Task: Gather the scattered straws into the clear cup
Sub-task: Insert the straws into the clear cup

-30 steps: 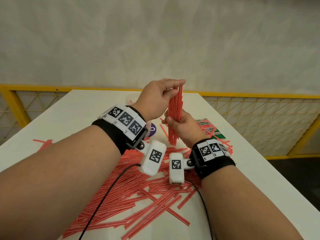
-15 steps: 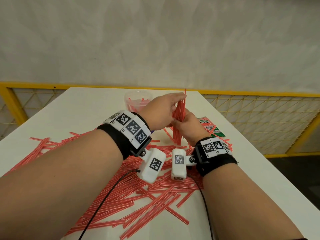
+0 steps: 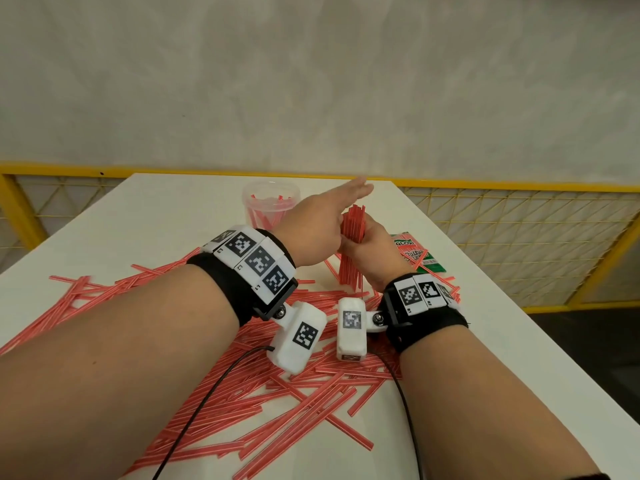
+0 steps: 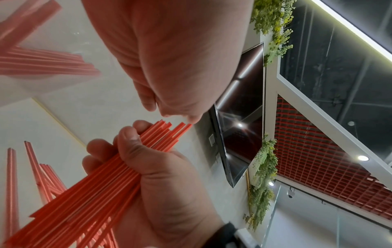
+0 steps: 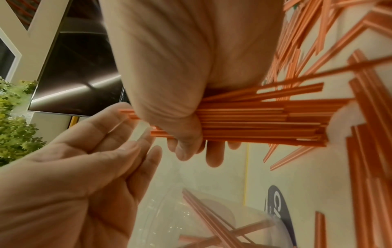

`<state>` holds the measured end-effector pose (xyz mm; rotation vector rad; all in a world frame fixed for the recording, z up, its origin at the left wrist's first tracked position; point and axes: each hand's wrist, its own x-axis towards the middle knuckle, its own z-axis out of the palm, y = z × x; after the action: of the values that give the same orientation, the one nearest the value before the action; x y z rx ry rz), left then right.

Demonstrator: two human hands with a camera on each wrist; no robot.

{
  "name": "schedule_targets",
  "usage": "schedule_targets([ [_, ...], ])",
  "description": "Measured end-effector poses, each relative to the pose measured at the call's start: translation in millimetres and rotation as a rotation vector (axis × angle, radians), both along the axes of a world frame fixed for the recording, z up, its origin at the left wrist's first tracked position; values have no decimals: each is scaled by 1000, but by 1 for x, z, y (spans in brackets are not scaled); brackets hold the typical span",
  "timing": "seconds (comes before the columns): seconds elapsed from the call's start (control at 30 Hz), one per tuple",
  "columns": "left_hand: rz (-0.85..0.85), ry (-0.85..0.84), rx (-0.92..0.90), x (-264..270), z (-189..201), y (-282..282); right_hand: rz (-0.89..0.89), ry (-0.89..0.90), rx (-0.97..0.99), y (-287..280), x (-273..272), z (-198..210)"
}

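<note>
My right hand (image 3: 373, 249) grips an upright bundle of red straws (image 3: 350, 268) by its middle, over the table (image 3: 180, 216). My left hand (image 3: 320, 221) is held flat, fingers straight, with the palm over the bundle's upper ends (image 3: 354, 216). In the left wrist view the left fingertips (image 4: 169, 112) hover just off the straw ends (image 4: 169, 129). The right wrist view shows the right hand (image 5: 180, 75) wrapped round the bundle (image 5: 265, 117). The clear cup (image 3: 266, 202) stands behind the hands with a few straws in it. Many loose straws (image 3: 214, 393) lie scattered under my forearms.
A green and red straw packet (image 3: 417, 252) lies right of the hands near the table's right edge. A dark purple round item (image 5: 277, 211) lies beside the cup (image 5: 186, 218). A yellow mesh railing (image 3: 519, 216) runs behind the table. Black cables (image 3: 207, 393) cross the straw pile.
My left hand has let go of the bundle's top and flattened over the straw ends. The bundle has come down lower, still held in the right hand.
</note>
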<state>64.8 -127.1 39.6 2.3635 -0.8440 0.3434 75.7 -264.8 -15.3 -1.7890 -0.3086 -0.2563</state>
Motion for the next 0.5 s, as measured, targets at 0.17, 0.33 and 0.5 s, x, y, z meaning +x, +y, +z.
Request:
schedule_targets([
  [0.17,-15,13,57,-4,-3,1,-28,2,-53,-1,1,0],
  [0.33,-32,-2,207,-8,-3,3,-34,18,-6,-2,2,-3],
  [0.5,17,18,132,-14,2,4,-37,28,-48,-1,3,-5],
])
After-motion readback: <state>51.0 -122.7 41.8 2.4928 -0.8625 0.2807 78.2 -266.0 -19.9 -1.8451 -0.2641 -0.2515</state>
